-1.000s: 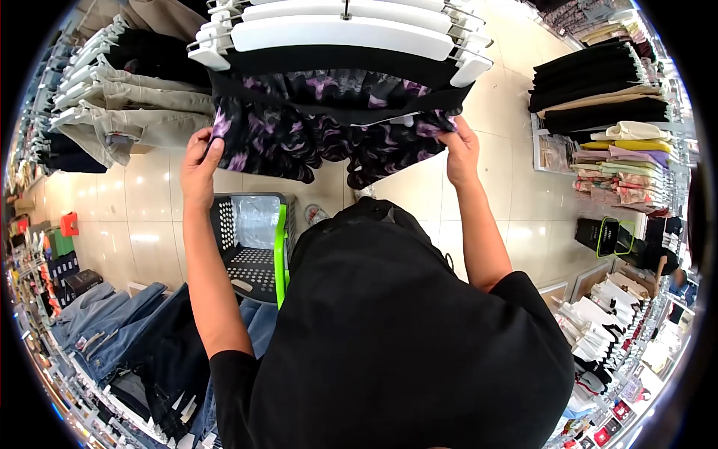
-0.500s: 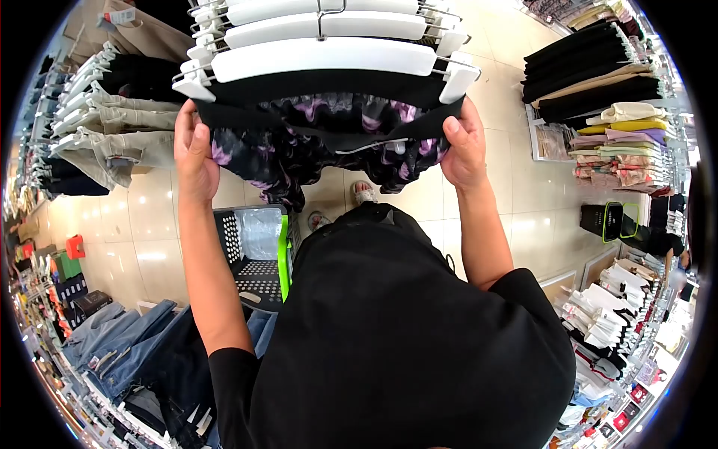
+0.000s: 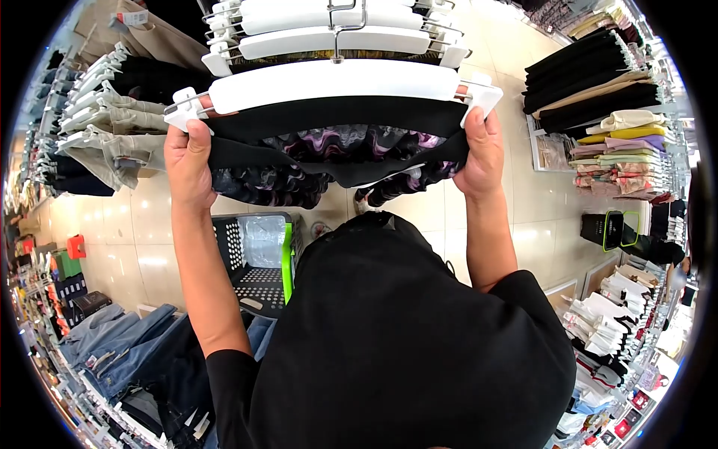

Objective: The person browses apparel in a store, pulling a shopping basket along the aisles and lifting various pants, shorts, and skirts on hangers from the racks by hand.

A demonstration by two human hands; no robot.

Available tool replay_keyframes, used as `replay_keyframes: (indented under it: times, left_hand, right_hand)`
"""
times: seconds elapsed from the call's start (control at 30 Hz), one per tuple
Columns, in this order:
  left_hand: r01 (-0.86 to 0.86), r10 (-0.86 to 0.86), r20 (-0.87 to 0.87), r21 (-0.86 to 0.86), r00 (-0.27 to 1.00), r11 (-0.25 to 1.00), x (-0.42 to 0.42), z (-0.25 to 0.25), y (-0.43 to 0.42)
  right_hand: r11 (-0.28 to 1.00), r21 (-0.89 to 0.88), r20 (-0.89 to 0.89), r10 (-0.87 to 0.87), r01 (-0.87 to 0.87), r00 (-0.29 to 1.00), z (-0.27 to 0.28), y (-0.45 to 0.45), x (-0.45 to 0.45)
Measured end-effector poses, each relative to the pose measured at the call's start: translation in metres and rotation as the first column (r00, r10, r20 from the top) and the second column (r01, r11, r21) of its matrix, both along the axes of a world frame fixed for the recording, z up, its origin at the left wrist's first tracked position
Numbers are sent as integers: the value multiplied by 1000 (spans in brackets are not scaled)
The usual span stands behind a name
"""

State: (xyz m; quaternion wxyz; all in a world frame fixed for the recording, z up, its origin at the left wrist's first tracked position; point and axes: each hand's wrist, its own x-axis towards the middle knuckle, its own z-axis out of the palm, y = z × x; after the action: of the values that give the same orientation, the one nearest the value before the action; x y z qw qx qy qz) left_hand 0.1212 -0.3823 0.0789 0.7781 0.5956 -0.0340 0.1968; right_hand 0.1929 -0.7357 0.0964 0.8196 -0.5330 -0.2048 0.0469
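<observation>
Black shorts with a purple and grey pattern (image 3: 277,183) hang by the waistband from a white clip hanger (image 3: 336,81). My left hand (image 3: 191,165) is closed round the left end of the waistband, its thumb just under the left clip. At the right end my right hand (image 3: 481,156) grips the waistband below the right clip, thumb up. The waistband's front edge sags open, showing the patterned inside. Fingertips of both hands show behind the hanger.
More white hangers (image 3: 329,43) hang behind. A dark basket with a green handle (image 3: 258,280) is at the lower left. Beige trousers (image 3: 134,112) and jeans (image 3: 120,344) hang left. Folded clothes (image 3: 621,150) are on the right, near a person's arm (image 3: 685,263).
The hands have moved from the shorts' sides up to the waistband by the clips. The front hanger has come nearer, apart from those behind it.
</observation>
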Motion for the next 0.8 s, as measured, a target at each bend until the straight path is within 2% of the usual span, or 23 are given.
replay_keyframes:
  times: [0.07,0.2,0.27,0.33,0.37,0.4,0.47,0.53,0.57,0.6,0.63,0.67,0.73,0.77,0.8]
  left_hand:
    - [-14,12,35,69,999,998,-3,2,0]
    - [13,-18,58,90,998,996,-13,-5,-5]
    - [10,-9,-14,73,1000,997,-20,-10,-13]
    - [4,-2,-82,23,997,1000,-26,-16,-22]
    - [12,-9,-113,22,994,1000,-29,-21,-23]
    - [20,-17,-145,22,989,1000,-32,-26,-24]
    - [15,-17,-181,-9,983,1000,-39,-36,-26]
    - [54,-35,-214,80,976,995,-53,-45,-25]
    - [58,-42,-243,60,969,997,-62,-45,-25]
    - [57,-55,-182,5,982,998,-72,-52,-26]
    - [136,-135,-156,-8,978,991,-83,-61,-23]
    - [214,-215,-129,-20,968,977,-92,-67,-21]
    - [386,-390,85,63,917,920,-97,-65,-28]
    - [475,-488,119,124,865,871,-105,-74,-29]
    - [525,-532,46,110,846,844,-110,-58,-36]
  right_hand:
    - [1000,7,14,-3,3,1000,-2,-1,1]
    - [995,91,-33,51,-48,998,-3,-3,-1]
    - [990,126,-67,70,-61,995,-7,-6,-2]
    - [966,180,-158,214,-185,964,-15,-16,-2]
    - [980,133,-239,178,-149,955,-18,-20,-3]
    - [980,133,-246,180,-151,952,-22,-23,-4]
    - [982,19,-251,187,-189,950,-28,-31,-7]
    - [924,-89,-245,342,-372,907,-25,-42,-10]
    - [831,-70,-241,523,-552,818,-22,-47,-8]
    - [704,-50,-235,682,-709,693,-22,-52,-5]
    - [574,-28,-165,805,-819,570,-24,-52,-2]
    - [479,-61,-112,869,-876,483,-21,-49,-3]
    - [316,-262,75,949,-912,308,-23,-50,3]
    - [289,-272,109,957,-918,269,-22,-46,-1]
    - [261,-283,143,963,-923,229,-20,-42,-4]
